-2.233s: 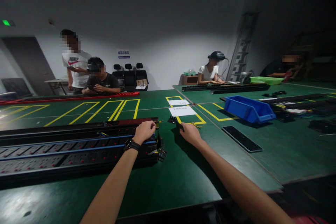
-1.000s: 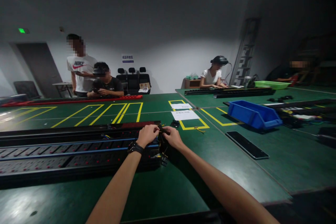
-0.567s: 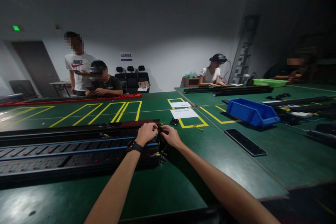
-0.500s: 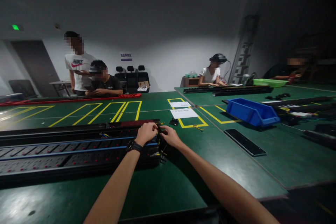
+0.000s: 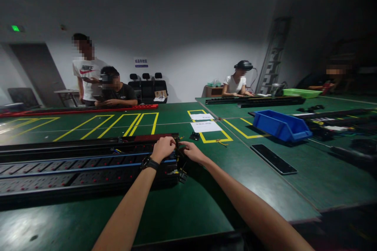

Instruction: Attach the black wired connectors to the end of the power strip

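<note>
My left hand, with a black watch on its wrist, lies over the right end of a black power strip with rows of sockets and red dots. Its fingers are closed and bent down at the strip's end. Facing it, my right hand has its fingers pinched together at the same end. A small dark part stands between the fingertips; which hand grips it is hard to make out. Below them, a small black block hangs from the end by coloured wires.
Behind my hands lie a small black part and white paper labels on the green table. To the right are a phone, a blue bin and a screwdriver-like tool. Several people are across the table.
Both hands stay at the strip's end, with only slight finger movement. The black block hanging below has turned and shows more of its body. My view has shifted slightly.
</note>
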The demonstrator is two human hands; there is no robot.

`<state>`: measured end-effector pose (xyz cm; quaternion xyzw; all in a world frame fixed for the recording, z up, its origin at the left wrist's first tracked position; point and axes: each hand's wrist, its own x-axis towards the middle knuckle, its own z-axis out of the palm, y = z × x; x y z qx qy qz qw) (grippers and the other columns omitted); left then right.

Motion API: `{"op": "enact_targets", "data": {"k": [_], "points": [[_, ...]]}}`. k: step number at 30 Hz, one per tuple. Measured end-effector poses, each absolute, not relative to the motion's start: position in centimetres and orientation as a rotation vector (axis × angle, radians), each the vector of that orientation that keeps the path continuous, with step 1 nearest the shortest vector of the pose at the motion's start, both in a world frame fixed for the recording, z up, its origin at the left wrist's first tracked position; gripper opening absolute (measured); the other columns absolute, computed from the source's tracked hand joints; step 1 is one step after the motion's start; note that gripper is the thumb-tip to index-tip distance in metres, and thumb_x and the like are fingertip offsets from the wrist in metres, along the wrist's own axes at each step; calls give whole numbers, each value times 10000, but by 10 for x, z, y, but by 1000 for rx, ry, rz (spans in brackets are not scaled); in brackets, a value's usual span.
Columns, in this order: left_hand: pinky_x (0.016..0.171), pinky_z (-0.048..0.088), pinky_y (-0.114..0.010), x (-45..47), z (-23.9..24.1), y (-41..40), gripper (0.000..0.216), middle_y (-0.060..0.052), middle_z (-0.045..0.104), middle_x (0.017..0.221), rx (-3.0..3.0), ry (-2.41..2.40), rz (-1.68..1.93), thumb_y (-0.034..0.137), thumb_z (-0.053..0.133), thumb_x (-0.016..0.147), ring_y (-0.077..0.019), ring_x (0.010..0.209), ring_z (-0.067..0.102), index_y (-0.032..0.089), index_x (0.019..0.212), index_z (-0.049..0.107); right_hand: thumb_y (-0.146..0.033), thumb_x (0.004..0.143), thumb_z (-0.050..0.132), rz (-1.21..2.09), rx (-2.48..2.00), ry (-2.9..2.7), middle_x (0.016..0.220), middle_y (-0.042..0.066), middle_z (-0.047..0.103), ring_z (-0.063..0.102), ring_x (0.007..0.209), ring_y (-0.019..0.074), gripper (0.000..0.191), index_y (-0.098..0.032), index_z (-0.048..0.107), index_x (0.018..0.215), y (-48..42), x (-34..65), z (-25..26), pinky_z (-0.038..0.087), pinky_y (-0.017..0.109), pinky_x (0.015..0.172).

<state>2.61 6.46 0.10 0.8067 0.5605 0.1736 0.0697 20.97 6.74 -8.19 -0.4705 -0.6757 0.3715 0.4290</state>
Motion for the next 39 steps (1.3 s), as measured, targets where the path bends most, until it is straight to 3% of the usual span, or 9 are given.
{"op": "enact_targets", "data": {"k": [5, 20, 39], "points": [[878, 536, -329, 25, -2, 67, 268, -57, 792, 989, 2454, 1695, 573, 236, 538, 867, -249, 987, 727, 283, 964, 783, -21, 647, 463, 929, -1096, -1691, 1232, 74, 737, 706, 1030, 214, 708, -185, 684, 1300, 66, 207, -83, 566, 320, 889], [817, 522, -281, 23, -5, 70, 237, -35, 789, 988, 2438, 1612, 596, 242, 606, 821, -220, 936, 720, 271, 982, 778, 28, 646, 443, 753, -1122, -1833, 1163, 51, 772, 708, 1088, 225, 738, -206, 717, 1290, 59, 208, -72, 522, 369, 1027], [825, 518, -276, 23, 0, 64, 232, -69, 776, 1030, 2398, 1675, 613, 244, 549, 900, -223, 979, 713, 249, 1028, 743, -15, 738, 520, 662, -1288, -1712, 1025, 52, 785, 725, 958, 207, 542, -185, 730, 1208, 61, 207, -81, 545, 330, 916]]}}
